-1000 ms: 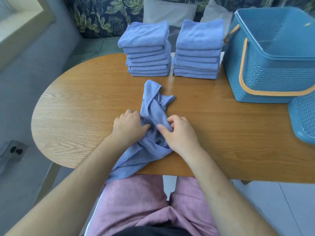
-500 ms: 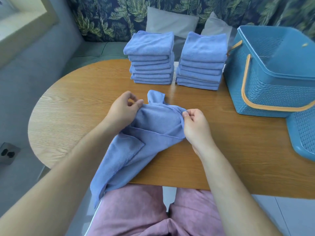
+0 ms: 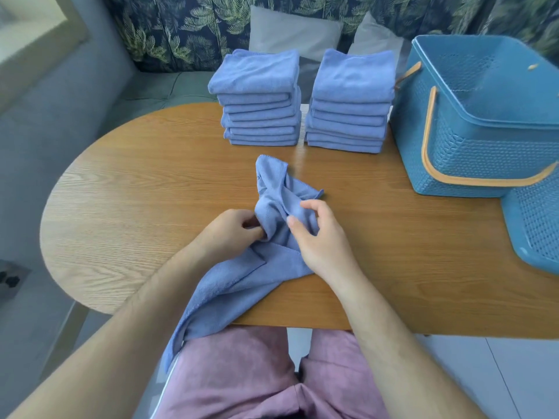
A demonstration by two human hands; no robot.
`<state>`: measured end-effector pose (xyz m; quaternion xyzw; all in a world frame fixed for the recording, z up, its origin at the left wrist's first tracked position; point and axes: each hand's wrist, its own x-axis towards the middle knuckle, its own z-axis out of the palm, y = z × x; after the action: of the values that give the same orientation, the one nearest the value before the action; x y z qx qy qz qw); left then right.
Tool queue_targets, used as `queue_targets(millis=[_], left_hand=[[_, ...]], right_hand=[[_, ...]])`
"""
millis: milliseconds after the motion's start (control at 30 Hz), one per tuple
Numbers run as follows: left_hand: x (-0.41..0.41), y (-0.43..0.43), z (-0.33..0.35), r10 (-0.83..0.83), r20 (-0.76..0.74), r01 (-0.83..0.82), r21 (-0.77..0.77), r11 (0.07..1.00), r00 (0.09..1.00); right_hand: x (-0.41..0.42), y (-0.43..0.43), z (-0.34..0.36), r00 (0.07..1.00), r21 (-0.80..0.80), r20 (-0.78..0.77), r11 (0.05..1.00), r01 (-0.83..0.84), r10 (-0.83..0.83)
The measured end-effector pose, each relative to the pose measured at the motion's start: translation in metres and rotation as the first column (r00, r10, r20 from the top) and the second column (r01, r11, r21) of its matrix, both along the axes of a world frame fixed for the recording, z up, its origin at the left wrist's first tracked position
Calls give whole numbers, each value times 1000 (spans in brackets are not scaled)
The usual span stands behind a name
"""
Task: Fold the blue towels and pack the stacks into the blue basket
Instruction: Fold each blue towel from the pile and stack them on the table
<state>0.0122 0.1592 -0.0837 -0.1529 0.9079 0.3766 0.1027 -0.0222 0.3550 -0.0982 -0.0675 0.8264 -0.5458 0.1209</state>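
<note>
Wood-grain laminate covers the oval table (image 3: 136, 207), which fills the middle of the frame. At the upper right stands the blue perforated plastic basket with tan handles (image 3: 472, 164), open-topped, with no towels visible inside. At upper centre the left-hand stack of folded blue microfibre towels (image 3: 260, 101) and the right-hand stack (image 3: 351, 104) sit side by side, the latter just beside the basket.

At lower centre the loose blue microfibre towel (image 3: 239, 282) lies bunched and twisted on the table, its near end hanging over the edge toward the person's lap. The left hand (image 3: 230, 231) pinches the bunched middle with curled fingers. The right hand (image 3: 320, 237), close beside it, appears to pinch a fold between thumb and forefinger.

Judging by its drape, the cloth is light, limp and not fragile. It is best taken at two neighbouring corners along a hemmed edge and then drawn flat.
</note>
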Motion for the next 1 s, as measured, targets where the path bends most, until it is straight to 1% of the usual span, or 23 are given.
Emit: queue_targets(millis=[100,133,200,233,300,333,367,400,467,533,667,700,767,833,900,1000], left_hand=[[3,13,15,-25,-119,36,87,996,993],[5,16,20,-27,-140,47,139,989,990],[9,20,30,-26,-130,61,274,960,991],[12,19,33,-12,-108,51,370,928,994],[15,17,37,61,-57,-19,558,830,996],[15,15,38,108,-55,-54,594,802,993],[15,15,38,151,-73,-80,586,806,986],[14,15,37,181,-95,-100,549,830,979],[13,16,36,182,-109,-110,473,874,977],[12,17,36,151,-96,-96,432,897,984],[12,19,40,162,-106,-102,429,898,981],[12,20,41,178,-85,-126,429,895,980],[14,21,42,188,18,-177,434,883,982],[16,22,43,143,112,-179,473,863,983],[19,22,42,142,111,-179,524,832,984],[22,19,38,264,12,-218,599,770,965]], right_hand=[[5,-8,8,997,-55,60,998,-40,44],[4,-10,8,998,-73,58,997,-32,36],[0,-12,8,996,-170,84,985,24,-10],[-2,-12,8,993,-225,120,973,51,-25],[-5,-9,10,983,-325,183,943,70,-9],[-7,-8,11,977,-383,214,921,72,12],[-7,-7,12,969,-441,246,894,82,33],[-7,-7,14,960,-490,275,866,97,48],[-6,-7,18,951,-549,301,828,112,72],[-5,-9,21,951,-575,294,812,98,93],[-3,-12,28,955,-606,284,788,112,83],[-3,-13,30,957,-611,281,783,118,75],[-3,-12,31,957,-625,282,770,129,69],[-3,-11,32,958,-621,278,774,125,68],[-3,-10,30,965,-599,254,795,101,69],[-5,-7,25,970,-560,215,828,30,110]])
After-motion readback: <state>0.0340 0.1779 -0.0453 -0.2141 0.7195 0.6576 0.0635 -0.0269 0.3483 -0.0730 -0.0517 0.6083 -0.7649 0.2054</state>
